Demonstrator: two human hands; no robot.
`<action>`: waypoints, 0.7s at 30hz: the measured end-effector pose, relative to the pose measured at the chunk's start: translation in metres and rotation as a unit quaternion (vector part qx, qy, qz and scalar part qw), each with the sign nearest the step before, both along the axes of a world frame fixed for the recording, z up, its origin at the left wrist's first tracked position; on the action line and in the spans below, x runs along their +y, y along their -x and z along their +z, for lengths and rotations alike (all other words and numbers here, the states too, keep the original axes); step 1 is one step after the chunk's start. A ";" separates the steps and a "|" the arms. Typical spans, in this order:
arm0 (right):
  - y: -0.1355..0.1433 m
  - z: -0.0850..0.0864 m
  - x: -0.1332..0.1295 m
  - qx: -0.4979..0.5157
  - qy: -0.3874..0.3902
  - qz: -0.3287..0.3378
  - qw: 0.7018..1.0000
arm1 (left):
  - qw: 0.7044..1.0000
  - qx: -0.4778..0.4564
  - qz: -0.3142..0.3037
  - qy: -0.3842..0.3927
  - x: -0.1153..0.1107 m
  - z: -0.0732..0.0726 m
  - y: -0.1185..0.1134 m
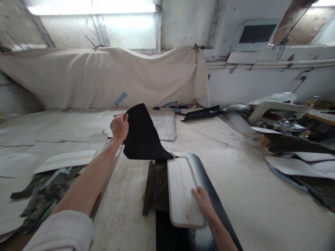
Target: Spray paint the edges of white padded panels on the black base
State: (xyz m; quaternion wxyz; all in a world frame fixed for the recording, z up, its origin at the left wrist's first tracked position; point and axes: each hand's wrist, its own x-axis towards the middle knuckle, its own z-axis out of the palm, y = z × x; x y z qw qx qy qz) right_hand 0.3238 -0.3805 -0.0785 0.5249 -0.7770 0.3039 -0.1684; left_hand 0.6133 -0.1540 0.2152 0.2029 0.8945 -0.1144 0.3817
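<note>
My left hand (119, 126) is raised over the table, its fingers closed on the upper left edge of a limp black sheet of material (142, 134). One lower corner of that sheet reaches the top end of a white, round-cornered panel (183, 195). At the panel's right edge is my right hand (202, 198), thumb near the edge and fingers closed on it. Beneath the panel lie a dark olive fabric piece (161, 188) and a long glossy black piece (209, 181). Whether the black sheet is joined to the panel I cannot tell.
White panels (68, 159) and metal tools or parts (52, 184) lie at the left. A dark strip (201, 113) rests toward the back. More panels and dark fabric (300, 167) are piled at the right. A beige cloth (125, 76) hangs behind the table (240, 170).
</note>
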 end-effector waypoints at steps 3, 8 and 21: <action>0.002 0.002 -0.001 0.011 0.000 -0.004 1.000 | 1.000 -0.002 -0.004 0.010 0.001 -0.003 -0.002; 0.002 0.007 -0.004 0.018 0.011 -0.008 1.000 | 1.000 0.003 -0.009 0.020 0.000 -0.007 -0.005; 0.000 0.019 -0.010 0.074 0.081 0.060 0.992 | 0.999 0.018 -0.036 0.035 -0.004 -0.009 -0.007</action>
